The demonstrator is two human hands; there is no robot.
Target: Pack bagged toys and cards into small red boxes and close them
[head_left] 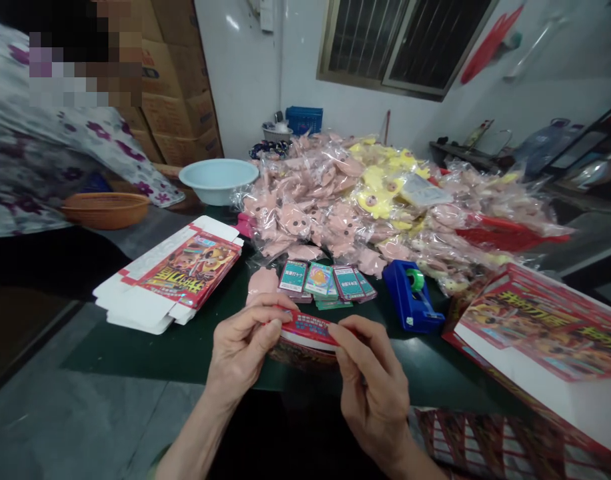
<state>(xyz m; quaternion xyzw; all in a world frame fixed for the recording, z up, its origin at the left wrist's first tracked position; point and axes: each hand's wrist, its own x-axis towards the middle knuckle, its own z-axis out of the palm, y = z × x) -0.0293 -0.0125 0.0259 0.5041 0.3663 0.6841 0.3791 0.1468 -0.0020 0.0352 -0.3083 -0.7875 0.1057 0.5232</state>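
Between both hands, near the table's front edge, is a small red printed carton point(310, 327) with its printed end toward me. My left hand point(240, 350) pinches its left end between thumb and fingers. My right hand point(373, 370) grips the right end, thumb and index finger at the corner. Much of the carton's lower side is in shadow. Just beyond it lie small stacks of teal-bordered cards point(320, 280). A flat pink animal-shaped piece point(262, 283) sits beside them, above my left hand. A blue tape dispenser point(410, 300) with green tape stands right of the cards.
Flattened red-and-white cartons point(185, 267) are stacked at left. A big pile of bagged pink and yellow animal shapes point(330, 193) covers the back. An open box point(525, 327) stands at right, packets point(490, 440) below it. A co-worker's flowered sleeve point(110, 140) is near basins point(218, 180).
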